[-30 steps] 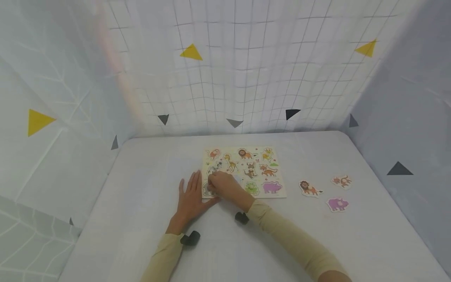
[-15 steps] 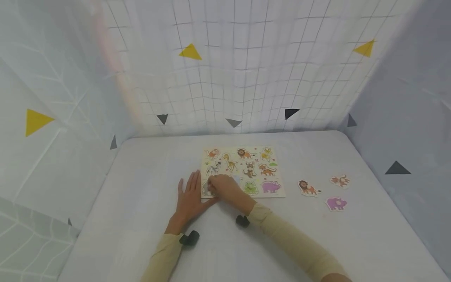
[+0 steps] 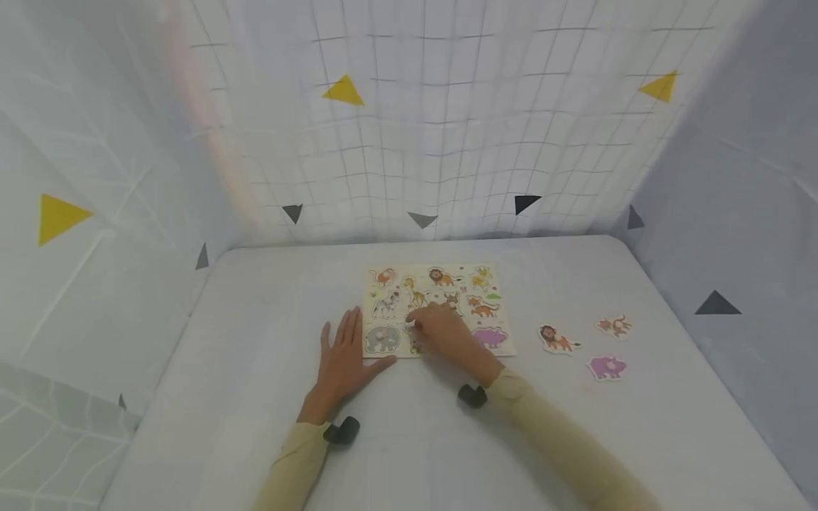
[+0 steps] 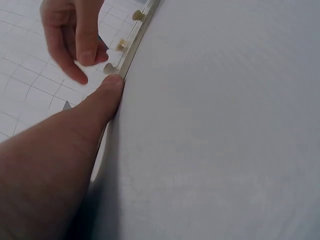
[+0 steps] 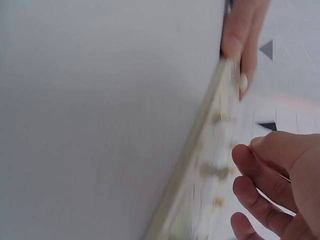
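Note:
A puzzle board point(image 3: 509, 351) with animal pictures lies on the table, with knobbed pieces in it. My left hand point(image 3: 341, 365) lies flat at the board's left side, fingers spread, thumb along the front edge; the left wrist view shows the thumb point(image 4: 107, 92) against the edge. Over the front middle of the board hovers my right hand point(image 3: 444, 333), fingers loosely bent. The right wrist view shows its thumb and index fingertips close together with nothing visible between them. Left of it, the elephant piece point(image 3: 382, 339) sits in the board's front left corner. A frog picture is mostly hidden under the right hand.
Right of the board lie a lion piece point(image 3: 558, 339), a purple hippo-like piece point(image 3: 607, 367) and an orange-brown animal piece point(image 3: 615, 326). A white-covered table point(image 3: 409, 440) bears everything. Behind it hangs a grid-patterned curtain point(image 3: 441, 142). Each wrist wears a small black camera point(image 3: 473, 396).
My right hand has moved right, away from the elephant piece, which now shows in full. The left hand stays in place beside the board.

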`<state>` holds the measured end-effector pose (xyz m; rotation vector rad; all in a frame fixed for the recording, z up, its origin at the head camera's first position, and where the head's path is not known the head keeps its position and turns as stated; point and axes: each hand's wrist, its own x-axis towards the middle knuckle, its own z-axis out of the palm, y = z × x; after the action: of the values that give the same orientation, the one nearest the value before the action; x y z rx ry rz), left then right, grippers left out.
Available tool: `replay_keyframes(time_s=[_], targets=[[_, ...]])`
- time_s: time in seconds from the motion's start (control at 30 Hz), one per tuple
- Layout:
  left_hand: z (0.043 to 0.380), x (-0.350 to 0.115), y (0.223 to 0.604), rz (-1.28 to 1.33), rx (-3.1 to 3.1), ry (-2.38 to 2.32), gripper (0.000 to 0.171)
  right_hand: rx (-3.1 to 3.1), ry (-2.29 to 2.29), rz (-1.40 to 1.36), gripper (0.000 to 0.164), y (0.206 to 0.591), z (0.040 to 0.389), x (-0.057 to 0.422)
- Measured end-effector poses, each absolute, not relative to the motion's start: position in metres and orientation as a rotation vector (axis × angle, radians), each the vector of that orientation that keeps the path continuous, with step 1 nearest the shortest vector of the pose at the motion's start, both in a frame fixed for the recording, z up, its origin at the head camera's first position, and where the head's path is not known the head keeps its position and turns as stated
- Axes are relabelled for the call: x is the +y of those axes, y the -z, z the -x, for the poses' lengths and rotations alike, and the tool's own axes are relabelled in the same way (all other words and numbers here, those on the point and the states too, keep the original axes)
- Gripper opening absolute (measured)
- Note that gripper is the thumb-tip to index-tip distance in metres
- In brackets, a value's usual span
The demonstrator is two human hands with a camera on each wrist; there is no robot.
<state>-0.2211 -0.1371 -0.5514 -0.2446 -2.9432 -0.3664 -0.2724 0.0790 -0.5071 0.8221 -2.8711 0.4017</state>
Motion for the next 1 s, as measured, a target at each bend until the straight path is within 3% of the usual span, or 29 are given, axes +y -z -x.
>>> replay_keyframes(time_s=[0.3,0.53,1.0], targets=[[0.222,-0.138,0.552,0.239,-2.957,0.362,0.11,-2.785,-0.607,-0.735,0.012,0.493,0.279,0.133],[0.221,-0.136,0.554,0.25,-2.945,0.39,0.111,-2.995,-0.632,-0.527,0.02,0.488,0.281,0.173],[0.218,-0.134,0.549,0.241,-2.94,0.354,0.109,-3.208,-0.556,-0.24,0.02,0.478,0.27,0.242]])
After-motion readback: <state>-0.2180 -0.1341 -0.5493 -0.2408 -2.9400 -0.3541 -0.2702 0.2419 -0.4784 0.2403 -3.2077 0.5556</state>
